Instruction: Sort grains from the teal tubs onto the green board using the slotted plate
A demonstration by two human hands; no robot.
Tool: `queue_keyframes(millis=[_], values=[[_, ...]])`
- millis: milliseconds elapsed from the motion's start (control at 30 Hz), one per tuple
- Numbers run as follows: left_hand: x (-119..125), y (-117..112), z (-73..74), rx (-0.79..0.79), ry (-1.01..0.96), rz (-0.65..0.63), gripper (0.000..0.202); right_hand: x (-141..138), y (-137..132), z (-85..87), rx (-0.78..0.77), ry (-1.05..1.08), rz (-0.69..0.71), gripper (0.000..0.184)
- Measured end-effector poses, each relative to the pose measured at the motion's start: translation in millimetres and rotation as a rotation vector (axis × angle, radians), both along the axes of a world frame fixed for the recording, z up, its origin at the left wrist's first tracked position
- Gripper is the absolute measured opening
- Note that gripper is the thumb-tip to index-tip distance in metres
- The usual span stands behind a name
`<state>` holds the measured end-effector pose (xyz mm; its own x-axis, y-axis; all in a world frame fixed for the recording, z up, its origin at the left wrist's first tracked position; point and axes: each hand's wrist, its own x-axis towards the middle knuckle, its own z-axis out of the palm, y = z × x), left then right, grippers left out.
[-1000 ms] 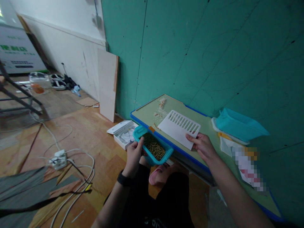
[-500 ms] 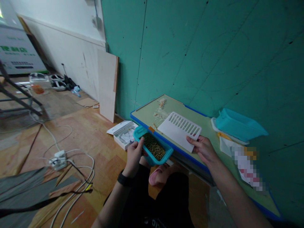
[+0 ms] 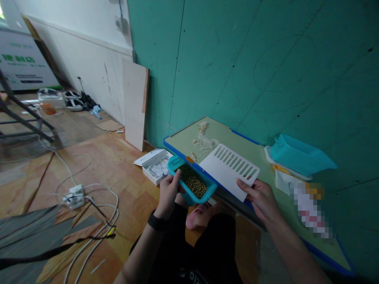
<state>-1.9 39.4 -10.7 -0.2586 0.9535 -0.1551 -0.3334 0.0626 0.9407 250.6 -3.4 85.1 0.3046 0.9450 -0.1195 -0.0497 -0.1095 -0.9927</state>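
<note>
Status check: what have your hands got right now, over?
Left hand grips teal bean tray below desk edge. Right hand holds white slotted board. Spilled grains beyond.

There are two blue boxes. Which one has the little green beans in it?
The teal tub held by the left hand at the table edge holds the beans. The other teal container sits by the wall.

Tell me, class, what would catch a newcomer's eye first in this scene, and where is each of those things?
First, the teal tray of green beans, which the left hand holds just off the near edge of the blue-rimmed table. Next, the white slotted board, which the right hand grips by its near corner over the tabletop. Behind it, pale grains lie scattered near the table's far corner, against the big green wall.
</note>
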Motion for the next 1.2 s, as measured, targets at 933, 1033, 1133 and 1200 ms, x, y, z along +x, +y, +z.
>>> queue_keyframes(millis=[933,1033,1133,1200], values=[[-8.5,1.1,7.2,-0.002,0.01,0.05,0.052,-20.9,18.3,3.9,0.016,0.006,0.002,0.045],[-8.3,1.7,7.4,-0.011,0.003,0.046,0.053,-20.1,18.3,2.6,0.027,0.018,0.023,0.045],[-8.0,2.4,6.2,-0.013,0.001,0.046,0.054,-19.0,20.1,0.8,0.031,0.011,-0.009,0.046],[-7.7,2.8,5.1,-0.004,-0.005,0.048,0.054,-18.6,20.9,0.4,0.024,0.007,-0.018,0.046]])
